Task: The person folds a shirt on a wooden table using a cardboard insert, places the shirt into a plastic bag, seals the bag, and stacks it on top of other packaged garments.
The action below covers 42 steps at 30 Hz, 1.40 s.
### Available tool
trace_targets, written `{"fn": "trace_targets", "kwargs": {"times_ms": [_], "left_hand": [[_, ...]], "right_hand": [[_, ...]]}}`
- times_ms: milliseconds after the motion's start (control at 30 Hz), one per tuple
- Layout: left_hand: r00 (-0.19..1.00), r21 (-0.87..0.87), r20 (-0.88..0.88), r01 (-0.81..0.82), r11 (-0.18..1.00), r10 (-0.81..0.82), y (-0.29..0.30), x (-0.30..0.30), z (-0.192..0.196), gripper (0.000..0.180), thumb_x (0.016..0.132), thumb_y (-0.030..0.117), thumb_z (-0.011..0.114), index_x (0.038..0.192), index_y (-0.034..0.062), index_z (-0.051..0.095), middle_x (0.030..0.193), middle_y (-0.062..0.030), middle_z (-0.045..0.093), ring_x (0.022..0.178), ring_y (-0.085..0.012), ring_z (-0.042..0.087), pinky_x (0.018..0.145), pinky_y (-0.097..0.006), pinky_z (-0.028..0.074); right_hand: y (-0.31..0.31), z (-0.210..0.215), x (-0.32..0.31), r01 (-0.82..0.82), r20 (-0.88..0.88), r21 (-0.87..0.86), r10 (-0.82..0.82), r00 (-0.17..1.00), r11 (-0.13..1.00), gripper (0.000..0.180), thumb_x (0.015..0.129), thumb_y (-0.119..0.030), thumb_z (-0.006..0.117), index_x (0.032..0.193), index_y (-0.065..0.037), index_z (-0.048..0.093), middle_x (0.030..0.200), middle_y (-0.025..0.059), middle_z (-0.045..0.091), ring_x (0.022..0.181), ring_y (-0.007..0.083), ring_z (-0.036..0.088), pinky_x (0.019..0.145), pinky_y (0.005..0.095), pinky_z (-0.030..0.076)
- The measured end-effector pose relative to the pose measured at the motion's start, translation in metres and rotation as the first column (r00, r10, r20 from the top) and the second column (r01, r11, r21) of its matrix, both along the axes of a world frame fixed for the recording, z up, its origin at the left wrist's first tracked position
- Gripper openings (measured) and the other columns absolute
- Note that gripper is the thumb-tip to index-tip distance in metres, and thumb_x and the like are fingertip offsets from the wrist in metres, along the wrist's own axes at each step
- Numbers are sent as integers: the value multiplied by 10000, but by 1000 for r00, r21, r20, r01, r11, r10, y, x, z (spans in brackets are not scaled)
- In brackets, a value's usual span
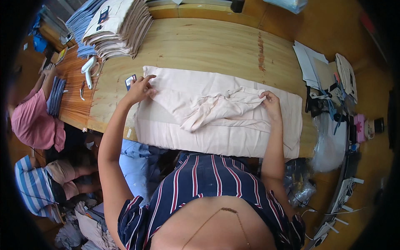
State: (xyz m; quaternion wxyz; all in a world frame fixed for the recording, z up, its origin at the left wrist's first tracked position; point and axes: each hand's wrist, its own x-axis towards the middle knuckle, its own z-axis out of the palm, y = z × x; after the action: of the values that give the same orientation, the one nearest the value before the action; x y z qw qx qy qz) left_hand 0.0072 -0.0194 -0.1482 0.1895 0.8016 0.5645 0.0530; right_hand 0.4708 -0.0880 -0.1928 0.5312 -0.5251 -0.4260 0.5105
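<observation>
A pale pink garment (216, 109) lies spread across the wooden table (208, 46), partly bunched and wrinkled in its middle. My left hand (141, 88) pinches the cloth at its upper left corner. My right hand (270, 102) grips a crumpled fold of the same garment toward the right side. Both forearms reach in from below, over my striped navy top.
A tall stack of folded beige garments (121, 26) sits at the table's far left, next to folded blue ones (83, 21). A white tagging tool (88, 71) lies near them. Papers and bags (323, 68) crowd the right end. Two people (37, 125) sit at left.
</observation>
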Motion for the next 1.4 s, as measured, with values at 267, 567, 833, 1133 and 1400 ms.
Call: {"fn": "trace_targets", "kwargs": {"times_ms": [267, 567, 833, 1133, 1400], "left_hand": [[993, 248, 28, -122, 961, 119, 21, 7, -32, 347, 758, 280, 568, 1060, 126, 490, 838, -90, 568, 836, -236, 523, 800, -398, 264], [936, 323, -274, -128, 937, 223, -59, 48, -64, 520, 812, 419, 421, 1291, 270, 287, 1378, -27, 182, 1265, -264, 153, 972, -537, 84], [920, 362, -282, -160, 918, 272, 17, 69, -59, 523, 818, 469, 388, 1295, 296, 263, 1376, -14, 189, 1260, -247, 172, 950, -581, 88], [756, 462, 478, -649, 604, 447, -99, 18, -54, 453, 839, 195, 453, 1240, 37, 314, 1267, -134, 326, 1171, -258, 309, 976, -429, 187], [-36, -761, 521, -473, 445, 853, -232, 8, -154, 374, 767, 59, 520, 1107, -27, 390, 958, -118, 523, 871, -203, 508, 774, -272, 405]], "right_hand": [[10, -53, 52, 264, 184, 106, -280, 942, 959, 222, 709, 118, 382, 718, -20, 556, 734, 20, 518, 620, 76, 467, 539, 197, 370], [-74, -19, 81, 344, 997, 71, -70, -13, 936, 450, 808, -345, 454, 1236, -245, 358, 1319, 24, 283, 1214, 220, 248, 946, 489, 199], [3, -30, 114, 294, 999, 54, -53, -10, 954, 467, 824, -408, 412, 1262, -272, 321, 1359, 3, 225, 1252, 205, 187, 963, 521, 154], [-98, -4, 132, -107, 968, -37, 62, 245, 994, 374, 642, 47, 425, 926, -149, 571, 919, 43, 536, 968, 229, 462, 889, 415, 259], [-201, 21, 118, 182, 985, -82, 52, 164, 980, 345, 582, 51, 550, 886, -114, 568, 1088, 60, 464, 1052, 259, 399, 887, 450, 266]]}}
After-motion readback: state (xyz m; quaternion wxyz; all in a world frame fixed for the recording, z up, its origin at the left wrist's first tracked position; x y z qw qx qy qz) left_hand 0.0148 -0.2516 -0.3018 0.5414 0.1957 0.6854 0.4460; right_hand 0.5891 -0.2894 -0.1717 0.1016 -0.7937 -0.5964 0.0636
